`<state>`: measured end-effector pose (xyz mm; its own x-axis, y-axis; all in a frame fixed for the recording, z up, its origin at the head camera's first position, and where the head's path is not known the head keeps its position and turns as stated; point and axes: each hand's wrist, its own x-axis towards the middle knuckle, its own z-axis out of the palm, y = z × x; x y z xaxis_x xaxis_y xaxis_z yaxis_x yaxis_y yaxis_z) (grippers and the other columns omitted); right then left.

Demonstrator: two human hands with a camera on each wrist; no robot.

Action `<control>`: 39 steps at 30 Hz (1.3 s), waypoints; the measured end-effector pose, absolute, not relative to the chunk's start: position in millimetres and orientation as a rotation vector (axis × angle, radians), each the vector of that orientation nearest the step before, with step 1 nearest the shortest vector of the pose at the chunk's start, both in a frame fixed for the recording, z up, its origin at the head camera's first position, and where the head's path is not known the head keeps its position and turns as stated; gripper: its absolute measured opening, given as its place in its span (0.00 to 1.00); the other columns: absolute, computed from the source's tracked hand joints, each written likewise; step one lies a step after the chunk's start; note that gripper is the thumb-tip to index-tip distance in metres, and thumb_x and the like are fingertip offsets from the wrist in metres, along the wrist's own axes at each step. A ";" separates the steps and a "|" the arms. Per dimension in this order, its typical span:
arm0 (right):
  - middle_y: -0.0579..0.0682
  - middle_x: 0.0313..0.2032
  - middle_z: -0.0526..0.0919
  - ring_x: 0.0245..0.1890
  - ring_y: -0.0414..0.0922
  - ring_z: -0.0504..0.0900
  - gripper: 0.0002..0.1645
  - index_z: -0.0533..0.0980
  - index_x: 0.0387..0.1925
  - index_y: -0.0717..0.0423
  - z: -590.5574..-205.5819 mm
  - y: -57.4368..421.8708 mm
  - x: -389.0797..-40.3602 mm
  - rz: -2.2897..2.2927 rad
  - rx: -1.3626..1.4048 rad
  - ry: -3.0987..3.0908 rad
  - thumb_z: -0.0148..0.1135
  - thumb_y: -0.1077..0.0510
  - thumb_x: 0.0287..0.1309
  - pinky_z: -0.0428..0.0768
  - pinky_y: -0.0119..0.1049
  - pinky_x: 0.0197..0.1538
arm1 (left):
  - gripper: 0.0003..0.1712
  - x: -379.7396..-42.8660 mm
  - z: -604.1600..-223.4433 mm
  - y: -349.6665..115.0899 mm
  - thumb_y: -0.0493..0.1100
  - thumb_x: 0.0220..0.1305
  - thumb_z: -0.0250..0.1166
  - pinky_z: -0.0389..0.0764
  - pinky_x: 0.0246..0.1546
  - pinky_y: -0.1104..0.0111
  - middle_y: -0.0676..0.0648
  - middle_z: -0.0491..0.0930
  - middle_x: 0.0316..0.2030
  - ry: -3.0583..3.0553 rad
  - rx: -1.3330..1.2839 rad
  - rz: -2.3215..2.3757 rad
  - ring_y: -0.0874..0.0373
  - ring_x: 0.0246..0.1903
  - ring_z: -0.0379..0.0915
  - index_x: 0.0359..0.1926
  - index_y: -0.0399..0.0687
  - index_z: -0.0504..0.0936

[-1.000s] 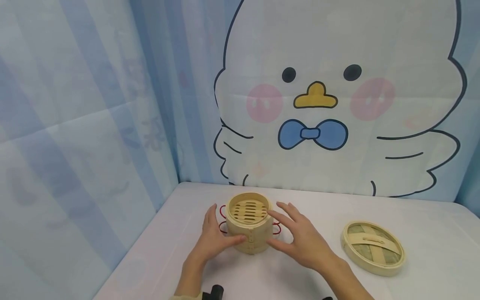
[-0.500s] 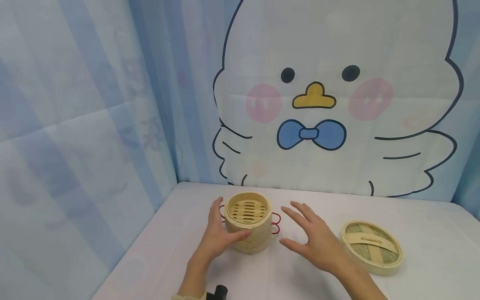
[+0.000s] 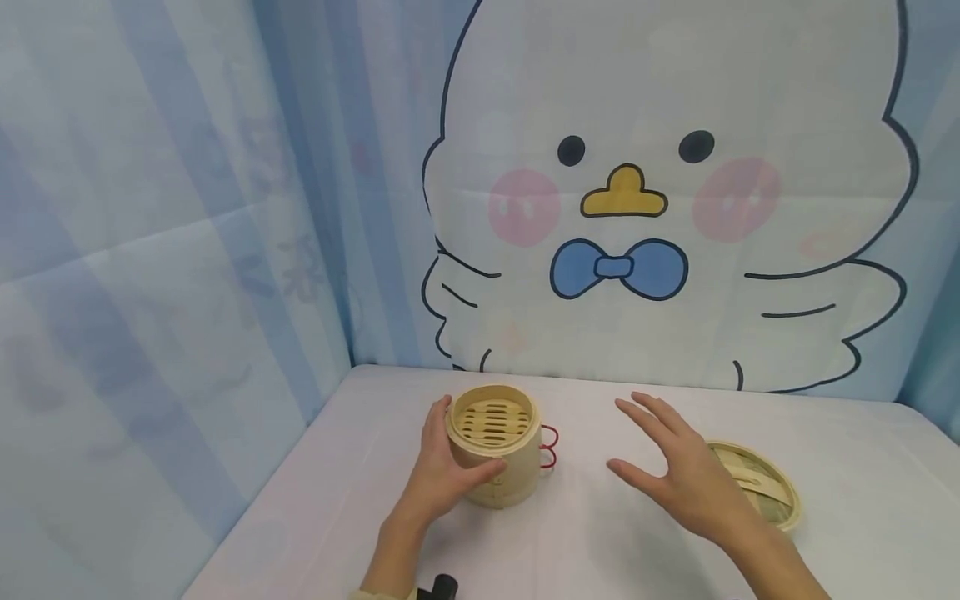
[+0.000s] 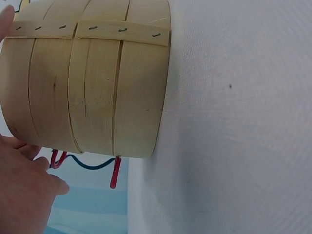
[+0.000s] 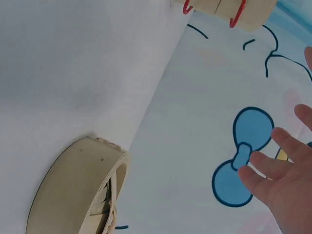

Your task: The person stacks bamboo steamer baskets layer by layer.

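Observation:
A small bamboo steamer (image 3: 517,471) of stacked tiers stands upright on the table, its slatted inside showing from above. Red loop handles (image 3: 551,447) stick out on its right side. My left hand (image 3: 441,473) holds the steamer from the left, thumb across the front and fingers round the far side. Up close in the left wrist view, the stapled wall (image 4: 92,92) of the steamer fills the upper left. My right hand (image 3: 693,479), fingers spread and holding nothing, hovers between the steamer and the round woven lid (image 3: 765,487), partly covering the lid from the head view.
The white table (image 3: 585,533) runs back to a curtain (image 3: 622,333) printed with a cartoon bird. Another blue-striped curtain (image 3: 187,292) hangs along the left side. In the right wrist view the lid (image 5: 73,190) lies on the table below the hand.
My right hand has moved away from the steamer to the right, towards the lid. The left hand has closed in round the steamer's left side. The steamer stays in place.

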<state>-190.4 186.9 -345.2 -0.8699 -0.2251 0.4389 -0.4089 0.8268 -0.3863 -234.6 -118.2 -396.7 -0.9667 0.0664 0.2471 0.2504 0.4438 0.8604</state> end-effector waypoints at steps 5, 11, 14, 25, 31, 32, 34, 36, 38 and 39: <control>0.63 0.70 0.65 0.64 0.66 0.69 0.44 0.68 0.70 0.56 -348.6 201.6 -187.9 0.667 0.439 -2.610 0.75 0.47 0.57 0.74 0.67 0.56 | 0.70 -234.2 -396.7 -118.9 0.55 0.47 0.82 0.52 0.70 0.40 0.35 0.46 0.76 -2.504 -0.282 -1.537 0.38 0.75 0.44 0.78 0.41 0.45; 0.65 0.70 0.63 0.64 0.69 0.66 0.46 0.66 0.72 0.56 -349.0 220.4 -186.6 0.643 0.350 -2.662 0.73 0.42 0.58 0.71 0.71 0.56 | 0.69 -233.0 -396.4 -117.9 0.56 0.48 0.81 0.53 0.69 0.39 0.35 0.47 0.76 -2.500 -0.285 -1.530 0.37 0.75 0.44 0.78 0.40 0.45; 0.66 0.70 0.63 0.63 0.71 0.67 0.47 0.66 0.71 0.57 -350.2 231.5 -187.4 0.618 0.320 -2.664 0.74 0.44 0.57 0.70 0.72 0.55 | 0.69 -233.0 -396.6 -118.2 0.56 0.48 0.81 0.53 0.69 0.39 0.34 0.48 0.76 -2.504 -0.280 -1.529 0.37 0.74 0.45 0.78 0.38 0.45; 0.71 0.69 0.59 0.64 0.75 0.61 0.48 0.61 0.73 0.63 -358.8 266.9 -193.5 0.608 0.186 -2.781 0.70 0.43 0.62 0.64 0.76 0.56 | 0.69 -234.7 -397.5 -119.8 0.59 0.49 0.80 0.53 0.69 0.38 0.34 0.47 0.76 -2.544 -0.241 -1.533 0.37 0.75 0.43 0.78 0.38 0.45; 0.74 0.68 0.60 0.64 0.75 0.61 0.48 0.62 0.71 0.66 -365.6 278.8 -197.1 0.581 0.162 -2.825 0.68 0.41 0.63 0.63 0.76 0.57 | 0.69 -235.5 -398.7 -120.5 0.59 0.48 0.80 0.53 0.69 0.39 0.34 0.48 0.75 -2.539 -0.242 -1.546 0.37 0.74 0.45 0.78 0.37 0.46; 0.75 0.67 0.60 0.63 0.76 0.61 0.48 0.62 0.70 0.66 -366.8 280.8 -197.7 0.571 0.160 -2.831 0.68 0.41 0.63 0.64 0.76 0.57 | 0.69 -235.9 -398.9 -120.5 0.58 0.48 0.80 0.53 0.69 0.39 0.35 0.49 0.75 -2.537 -0.242 -1.555 0.38 0.74 0.45 0.78 0.38 0.46; 0.76 0.66 0.61 0.63 0.76 0.62 0.47 0.63 0.70 0.68 -369.1 285.0 -198.6 0.560 0.153 -2.845 0.68 0.41 0.63 0.64 0.76 0.57 | 0.69 -236.8 -399.8 -120.5 0.58 0.48 0.81 0.53 0.69 0.40 0.35 0.50 0.75 -2.530 -0.254 -1.562 0.39 0.74 0.46 0.77 0.38 0.46; 0.76 0.66 0.61 0.62 0.77 0.62 0.47 0.63 0.69 0.68 -371.3 289.2 -199.5 0.550 0.147 -2.864 0.68 0.41 0.63 0.65 0.75 0.56 | 0.69 -237.7 -400.5 -120.3 0.58 0.48 0.81 0.53 0.70 0.40 0.36 0.51 0.74 -2.524 -0.258 -1.569 0.39 0.74 0.47 0.77 0.38 0.46; 0.77 0.65 0.62 0.61 0.77 0.63 0.47 0.64 0.69 0.68 -373.4 292.9 -200.2 0.542 0.138 -2.884 0.67 0.40 0.63 0.66 0.75 0.55 | 0.69 -238.3 -401.0 -120.4 0.58 0.48 0.81 0.54 0.69 0.40 0.35 0.51 0.74 -2.518 -0.269 -1.570 0.39 0.74 0.48 0.77 0.38 0.46; 0.76 0.65 0.62 0.61 0.77 0.63 0.47 0.64 0.69 0.68 -374.5 294.8 -200.6 0.538 0.137 -2.893 0.67 0.39 0.63 0.66 0.75 0.55 | 0.69 -238.5 -401.2 -120.4 0.58 0.48 0.81 0.54 0.69 0.40 0.35 0.52 0.74 -2.517 -0.273 -1.569 0.39 0.74 0.48 0.77 0.38 0.47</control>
